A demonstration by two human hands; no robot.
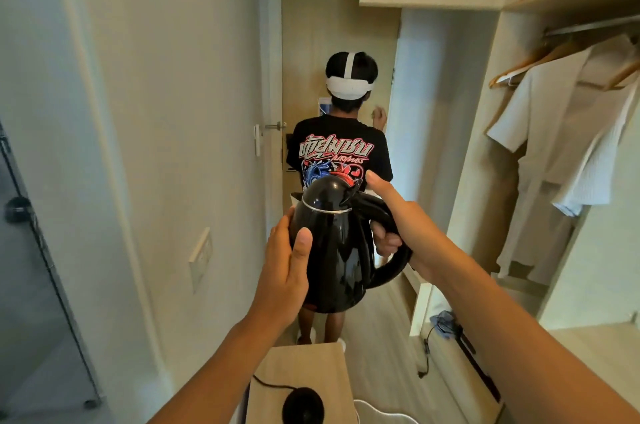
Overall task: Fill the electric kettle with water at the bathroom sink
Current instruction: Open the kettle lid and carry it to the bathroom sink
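Observation:
A glossy black electric kettle (334, 250) with its lid down is held upright in the air in front of me. My right hand (403, 219) is wrapped around its curved handle, thumb stretched toward the lid. My left hand (287, 264) presses flat against the kettle's left side. Its round black base (303, 406) with a cord lies on a small wooden table (311, 364) below. No sink is in view.
A person in a black printed shirt and a white headset (341, 160) stands in the narrow hallway ahead, back to me, facing a wooden door (311, 42). An open wardrobe with white robes on hangers (568, 132) is on the right. A white wall (166, 111) bounds the left.

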